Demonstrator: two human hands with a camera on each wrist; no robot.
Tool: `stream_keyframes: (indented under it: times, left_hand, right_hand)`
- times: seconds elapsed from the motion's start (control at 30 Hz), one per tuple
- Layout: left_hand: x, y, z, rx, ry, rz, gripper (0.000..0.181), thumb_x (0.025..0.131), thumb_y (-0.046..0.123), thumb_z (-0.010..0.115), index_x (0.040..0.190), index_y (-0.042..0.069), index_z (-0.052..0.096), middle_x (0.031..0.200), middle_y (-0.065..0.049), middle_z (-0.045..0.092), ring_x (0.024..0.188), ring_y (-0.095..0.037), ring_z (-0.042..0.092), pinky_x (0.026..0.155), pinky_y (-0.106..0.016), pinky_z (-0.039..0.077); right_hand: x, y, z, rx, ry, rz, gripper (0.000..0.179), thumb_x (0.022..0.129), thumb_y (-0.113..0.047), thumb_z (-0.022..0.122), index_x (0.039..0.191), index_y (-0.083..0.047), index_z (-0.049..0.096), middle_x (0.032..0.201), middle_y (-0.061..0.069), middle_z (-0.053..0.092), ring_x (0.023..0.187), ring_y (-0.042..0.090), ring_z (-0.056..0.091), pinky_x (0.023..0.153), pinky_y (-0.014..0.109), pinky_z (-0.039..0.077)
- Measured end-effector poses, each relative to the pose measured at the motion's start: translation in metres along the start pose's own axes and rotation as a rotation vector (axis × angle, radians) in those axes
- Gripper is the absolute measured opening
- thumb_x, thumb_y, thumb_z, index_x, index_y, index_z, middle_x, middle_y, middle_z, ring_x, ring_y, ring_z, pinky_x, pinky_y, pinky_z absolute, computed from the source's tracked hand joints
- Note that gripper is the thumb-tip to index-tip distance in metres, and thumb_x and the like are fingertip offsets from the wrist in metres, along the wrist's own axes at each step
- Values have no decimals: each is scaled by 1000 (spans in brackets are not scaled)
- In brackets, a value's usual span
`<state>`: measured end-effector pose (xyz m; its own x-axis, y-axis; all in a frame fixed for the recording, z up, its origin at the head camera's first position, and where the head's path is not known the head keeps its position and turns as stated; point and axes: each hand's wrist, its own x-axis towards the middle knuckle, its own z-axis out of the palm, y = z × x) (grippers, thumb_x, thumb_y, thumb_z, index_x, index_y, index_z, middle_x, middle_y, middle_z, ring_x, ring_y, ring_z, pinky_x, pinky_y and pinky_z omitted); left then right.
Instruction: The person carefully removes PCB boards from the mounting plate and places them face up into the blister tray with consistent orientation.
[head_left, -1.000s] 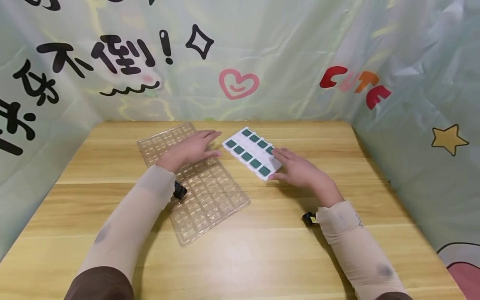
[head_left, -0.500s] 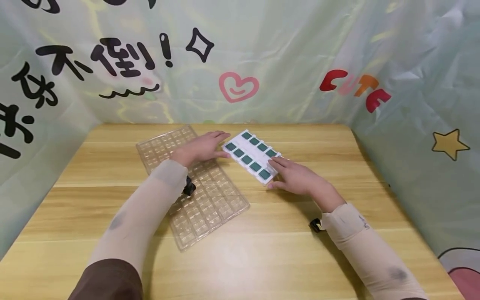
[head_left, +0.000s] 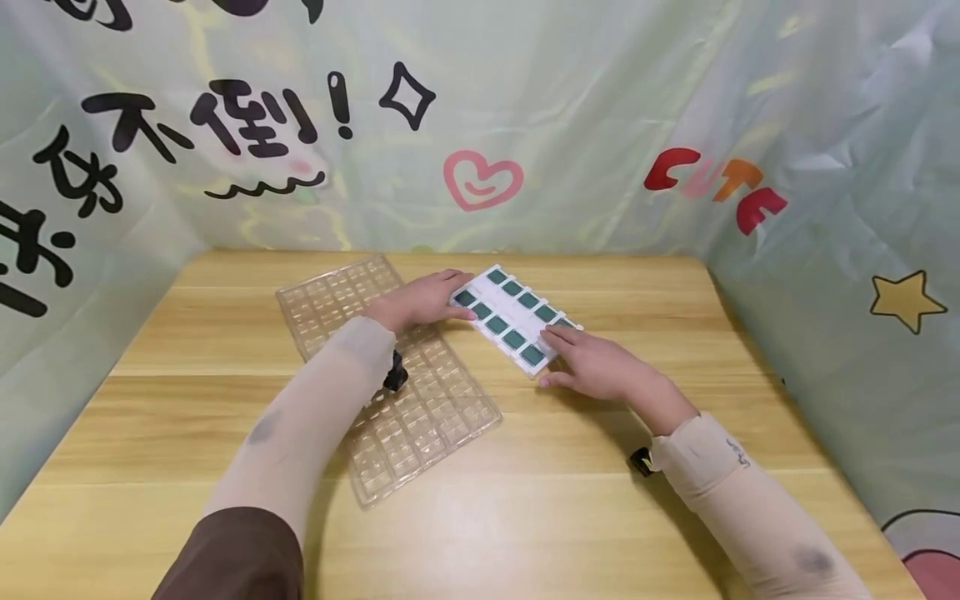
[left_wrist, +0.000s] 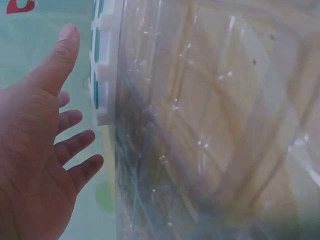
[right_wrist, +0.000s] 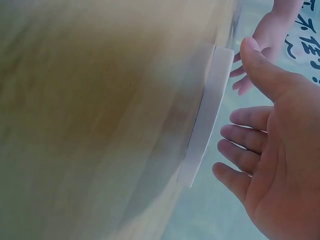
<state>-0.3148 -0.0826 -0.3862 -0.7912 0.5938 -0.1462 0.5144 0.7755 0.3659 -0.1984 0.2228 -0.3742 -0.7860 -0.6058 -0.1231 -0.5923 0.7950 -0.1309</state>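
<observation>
A flat white panel (head_left: 512, 312) with two rows of dark green squares lies slantwise on the table in the head view. My left hand (head_left: 423, 302) is at its left end, fingers straight and thumb spread, above a clear plastic tray (head_left: 442, 392) with many small moulded cells. The left wrist view has this hand apart from the panel's notched white edge. My right hand (head_left: 602, 367) is held over the panel's near right corner, its fingertips overlapping it in the head view. In the right wrist view its spread fingers are beside the panel's plain side, holding nothing.
The wooden table (head_left: 225, 433) ends at a printed fabric backdrop (head_left: 585, 125) behind and on both sides. The clear tray lies left of the panel, partly under my left forearm. A small black wrist camera (head_left: 395, 372) sticks out below my left cuff.
My left hand has moved right, from over the clear tray to the panel's left end. My right hand has shifted slightly toward me and stays by the right end. The head view has tilted slightly.
</observation>
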Motion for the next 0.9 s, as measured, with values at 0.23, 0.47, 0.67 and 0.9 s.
stream_keyframes:
  times: [0.23, 0.47, 0.67, 0.9]
  left_hand:
    - [8, 4, 6, -16, -36, -6, 97, 88, 64, 58, 158, 11, 15, 161, -13, 19, 147, -29, 18, 119, -41, 15]
    - [15, 7, 10, 12, -65, -8, 107, 83, 66, 63, 157, 7, 14, 162, -13, 15, 147, -28, 17, 119, -38, 15]
    - [16, 8, 11, 30, -86, -22, 108, 82, 68, 62, 157, 6, 15, 163, -11, 12, 147, -28, 18, 119, -38, 17]
    - [12, 13, 9, 83, -119, -17, 105, 84, 67, 60, 156, 4, 15, 163, -12, 12, 148, -27, 15, 119, -36, 17]
  right_hand:
    - [-2, -4, 2, -16, -35, -12, 89, 92, -58, 57, 149, 5, 33, 155, 23, 29, 140, 39, 31, 113, 50, 30]
    - [-3, -3, 5, -31, -54, -15, 88, 93, -58, 56, 148, 7, 33, 155, 23, 29, 140, 38, 31, 112, 50, 32]
    - [-3, -1, 4, -21, -67, -6, 86, 94, -56, 56, 149, 6, 33, 155, 22, 29, 141, 38, 30, 112, 50, 31]
    - [-6, 3, 2, -6, -74, 1, 85, 94, -56, 56, 148, 6, 35, 155, 22, 29, 141, 39, 30, 113, 51, 30]
